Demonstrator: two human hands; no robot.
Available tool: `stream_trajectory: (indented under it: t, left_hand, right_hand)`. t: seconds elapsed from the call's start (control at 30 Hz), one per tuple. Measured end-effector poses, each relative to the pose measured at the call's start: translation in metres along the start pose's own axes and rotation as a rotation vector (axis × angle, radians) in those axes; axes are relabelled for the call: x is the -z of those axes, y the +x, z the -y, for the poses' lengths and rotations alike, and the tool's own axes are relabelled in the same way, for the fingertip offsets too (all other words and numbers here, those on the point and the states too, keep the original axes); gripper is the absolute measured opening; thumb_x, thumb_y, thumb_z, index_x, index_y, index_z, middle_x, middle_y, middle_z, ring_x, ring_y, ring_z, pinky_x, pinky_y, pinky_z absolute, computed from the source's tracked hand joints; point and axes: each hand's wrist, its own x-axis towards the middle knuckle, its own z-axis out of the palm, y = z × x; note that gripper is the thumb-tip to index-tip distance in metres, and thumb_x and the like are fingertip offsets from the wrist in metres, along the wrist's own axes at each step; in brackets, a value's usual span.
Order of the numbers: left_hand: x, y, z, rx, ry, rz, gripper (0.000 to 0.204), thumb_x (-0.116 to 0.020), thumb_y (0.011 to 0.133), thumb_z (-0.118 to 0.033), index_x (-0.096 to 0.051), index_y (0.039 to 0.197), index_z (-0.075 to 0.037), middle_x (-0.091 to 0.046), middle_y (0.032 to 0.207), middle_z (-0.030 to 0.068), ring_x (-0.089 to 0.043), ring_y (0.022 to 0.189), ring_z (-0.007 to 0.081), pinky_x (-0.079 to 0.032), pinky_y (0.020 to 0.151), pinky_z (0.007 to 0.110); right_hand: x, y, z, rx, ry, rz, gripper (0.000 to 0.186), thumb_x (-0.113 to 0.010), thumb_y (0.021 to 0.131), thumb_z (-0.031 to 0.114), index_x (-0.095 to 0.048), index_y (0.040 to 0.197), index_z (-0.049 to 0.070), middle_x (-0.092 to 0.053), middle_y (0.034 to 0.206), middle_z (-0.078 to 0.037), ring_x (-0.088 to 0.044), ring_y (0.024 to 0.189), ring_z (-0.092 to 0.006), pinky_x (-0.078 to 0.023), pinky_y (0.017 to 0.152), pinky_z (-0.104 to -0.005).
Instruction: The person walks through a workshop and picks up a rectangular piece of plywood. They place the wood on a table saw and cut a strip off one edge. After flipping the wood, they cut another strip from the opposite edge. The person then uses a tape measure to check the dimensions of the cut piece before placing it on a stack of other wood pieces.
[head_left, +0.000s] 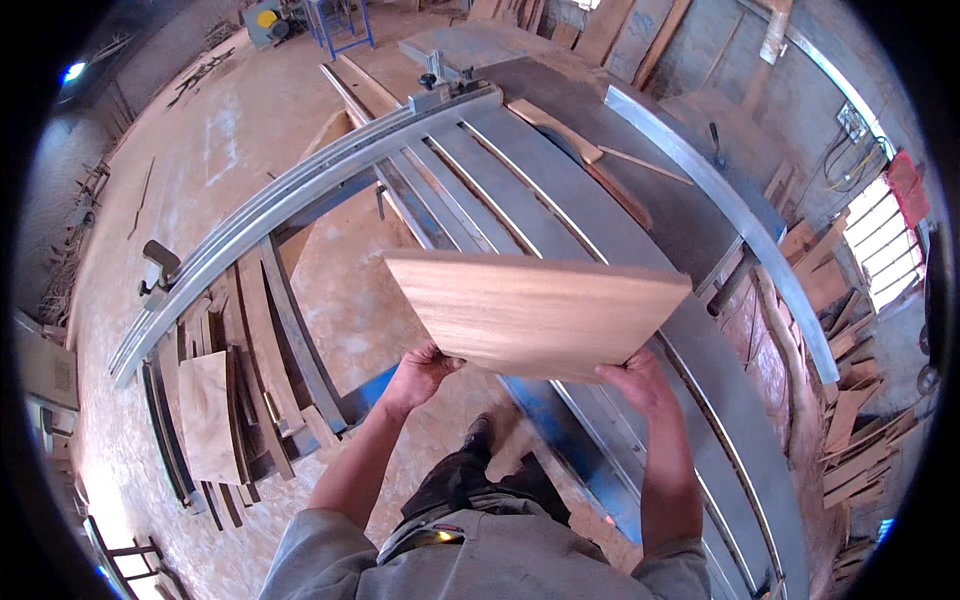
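Note:
A flat wooden board (540, 312) with pale, streaked grain is held up in front of me, tilted so its broad face shows. My left hand (422, 376) is closed on its near left corner. At the near right corner my right hand (638, 382) grips it too, thumb along the edge; the fingers under the board are hidden. Beneath and beyond the board lies the grey metal table of a sliding table saw (545, 195), with long slots running through it. The board hides part of that table.
A long curved-looking metal rail (300, 190) borders the saw on the far left. A metal fence (730, 200) lies across the right side. Wooden strips and a second board (207, 415) rest at left. Offcuts (855, 440) are piled by the right wall. A wooden piece (555, 130) sits on the table.

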Motion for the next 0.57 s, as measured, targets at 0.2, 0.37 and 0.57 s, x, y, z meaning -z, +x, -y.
stream_trajectory:
  t: [0.2, 0.37, 0.57]
  left_hand:
    - [-0.022, 0.0, 0.002, -0.13, 0.101, -0.023, 0.031, -0.062, 0.086, 0.01, -0.066, 0.112, -0.008, -0.067, 0.11, -0.002, -0.058, 0.102, 0.0108, -0.047, 0.094, 0.031]
    - [-0.038, -0.018, 0.025, -0.111, 0.02, -0.025, 0.03, -0.065, 0.084, 0.009, -0.067, 0.108, -0.01, -0.065, 0.107, -0.004, -0.058, 0.1, 0.0101, -0.049, 0.089, 0.031]
    - [-0.062, -0.039, 0.037, -0.1, 0.004, -0.041, 0.03, -0.064, 0.085, 0.008, -0.067, 0.109, -0.011, -0.066, 0.109, -0.0023, -0.058, 0.102, 0.011, -0.049, 0.09, 0.031]
  right_hand:
    - [0.006, -0.016, 0.002, 0.152, -0.182, -0.089, 0.031, -0.07, 0.079, 0.005, -0.067, 0.11, 0.006, -0.07, 0.102, -0.004, -0.064, 0.095, -0.0143, -0.052, 0.083, -0.0326]
    - [0.026, -0.037, -0.013, 0.148, -0.215, -0.025, 0.03, -0.072, 0.079, 0.007, -0.068, 0.109, 0.006, -0.071, 0.1, -0.005, -0.064, 0.094, -0.0129, -0.052, 0.082, -0.0319]
    - [0.042, -0.054, -0.029, 0.112, -0.254, 0.014, 0.027, -0.071, 0.081, 0.009, -0.069, 0.107, 0.006, -0.071, 0.098, -0.005, -0.064, 0.094, -0.0125, -0.051, 0.081, -0.0311]
